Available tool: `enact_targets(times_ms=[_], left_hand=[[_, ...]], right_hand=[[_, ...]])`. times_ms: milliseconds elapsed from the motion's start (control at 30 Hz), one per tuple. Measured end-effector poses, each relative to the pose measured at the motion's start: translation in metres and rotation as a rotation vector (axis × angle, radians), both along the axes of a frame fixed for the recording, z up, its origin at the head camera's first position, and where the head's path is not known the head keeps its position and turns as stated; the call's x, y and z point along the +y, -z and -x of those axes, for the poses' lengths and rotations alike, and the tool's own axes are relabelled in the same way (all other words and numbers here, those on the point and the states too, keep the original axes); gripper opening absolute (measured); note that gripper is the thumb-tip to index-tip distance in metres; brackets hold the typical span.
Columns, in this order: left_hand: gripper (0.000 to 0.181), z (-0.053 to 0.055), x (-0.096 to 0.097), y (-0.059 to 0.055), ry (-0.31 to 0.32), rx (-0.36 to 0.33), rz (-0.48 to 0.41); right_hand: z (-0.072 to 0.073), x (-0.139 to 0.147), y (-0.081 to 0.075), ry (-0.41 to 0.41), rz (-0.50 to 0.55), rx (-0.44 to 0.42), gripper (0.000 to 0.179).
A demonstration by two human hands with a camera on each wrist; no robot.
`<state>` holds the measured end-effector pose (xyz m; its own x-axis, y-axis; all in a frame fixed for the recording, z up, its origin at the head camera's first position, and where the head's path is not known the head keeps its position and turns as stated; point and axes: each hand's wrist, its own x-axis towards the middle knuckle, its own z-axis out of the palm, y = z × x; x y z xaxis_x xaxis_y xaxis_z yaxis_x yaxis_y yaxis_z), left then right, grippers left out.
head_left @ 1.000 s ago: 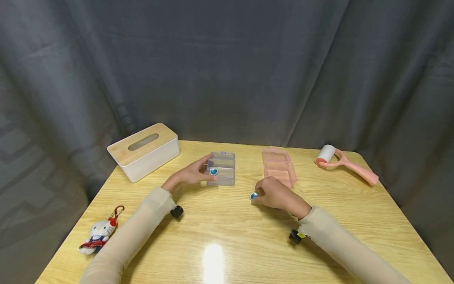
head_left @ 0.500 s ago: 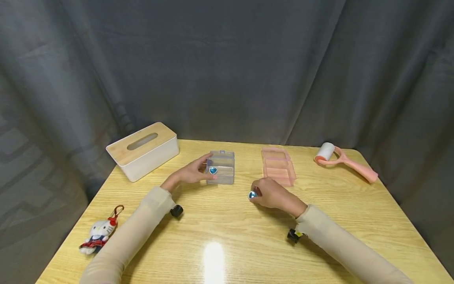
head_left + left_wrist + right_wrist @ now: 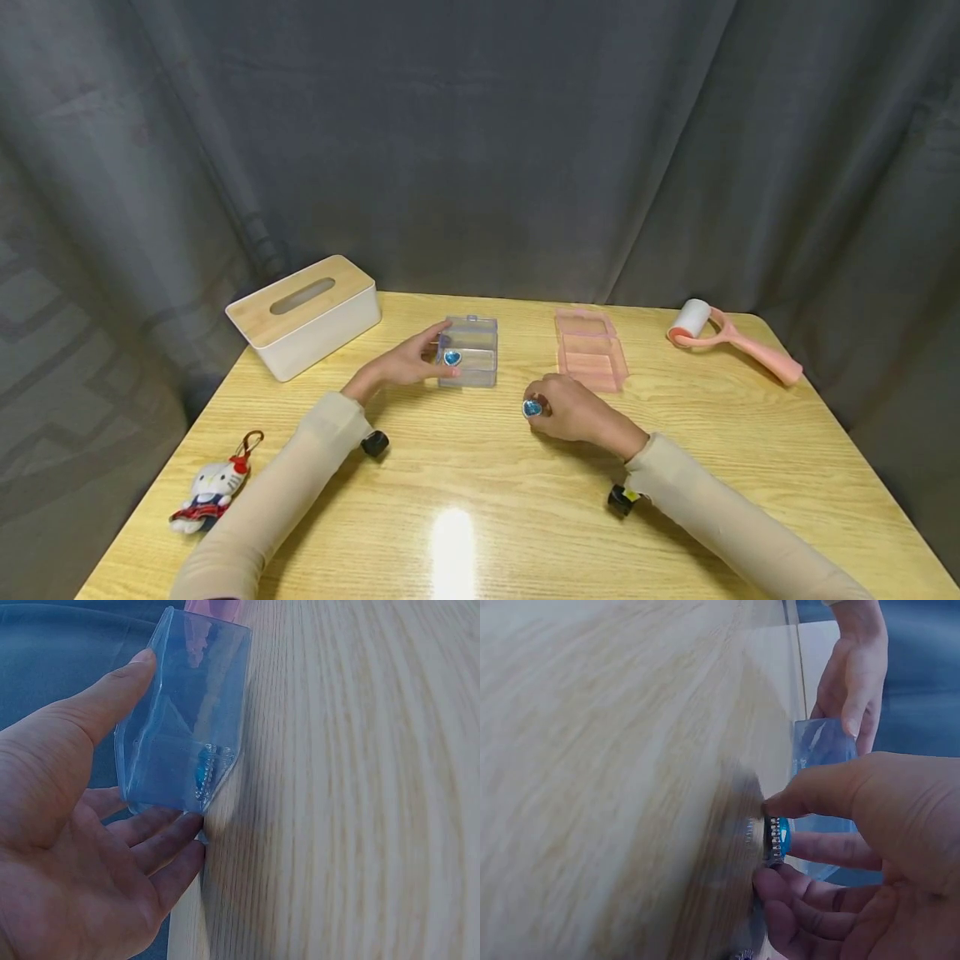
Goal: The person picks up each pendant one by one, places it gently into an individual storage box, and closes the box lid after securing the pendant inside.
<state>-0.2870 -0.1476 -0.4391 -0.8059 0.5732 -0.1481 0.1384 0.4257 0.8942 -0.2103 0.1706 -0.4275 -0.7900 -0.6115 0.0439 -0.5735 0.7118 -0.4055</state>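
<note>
A clear plastic box (image 3: 477, 379) with compartments stands open on the table, and my left hand (image 3: 403, 364) holds its left side between thumb and fingers. One blue gem with a silver beaded rim (image 3: 452, 357) lies inside, at the box's left end. To the right, my right hand (image 3: 576, 408) pinches a matching blue gem (image 3: 532, 408) between thumb and fingertips, close over the table. The right wrist view shows the held gem's beaded rim (image 3: 775, 838) edge-on, with another small sparkling piece (image 3: 742, 954) below the fingers.
An open pink plastic box (image 3: 592, 379) lies behind my right hand. At the back left stands a tissue box (image 3: 315, 337) with a wooden lid. A pink-handled lint roller (image 3: 738, 340) lies back right; a plush cat keychain (image 3: 210, 496) is beside my left forearm.
My right hand has shifted slightly left with the pinched gem, whose face now shows more fully. The left hand stays on the clear box.
</note>
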Motion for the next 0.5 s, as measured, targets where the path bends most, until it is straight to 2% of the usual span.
enact_targets(times_ms=[100,267,367,500], left_hand=[[0.1,0.0002,0.0005,-0.0004,0.0,0.003,-0.002],[0.1,0.0001,0.0005,-0.0004,-0.002,0.001,-0.001],[0.099,-0.0002,0.0003,-0.0006,0.009,0.007,-0.005],[0.099,-0.0013,0.0001,-0.0002,0.009,0.007,-0.006]], right_hand=[[-0.0019,-0.0001,0.0005,0.009,0.001,-0.007,0.016],[-0.0053,-0.0019,0.0019,0.081,0.008,-0.01,0.027],[-0.0051,-0.0041,0.0026,0.111,0.019,-0.013,0.021],[-0.004,-0.0062,0.0022,0.112,0.035,-0.021,0.008]])
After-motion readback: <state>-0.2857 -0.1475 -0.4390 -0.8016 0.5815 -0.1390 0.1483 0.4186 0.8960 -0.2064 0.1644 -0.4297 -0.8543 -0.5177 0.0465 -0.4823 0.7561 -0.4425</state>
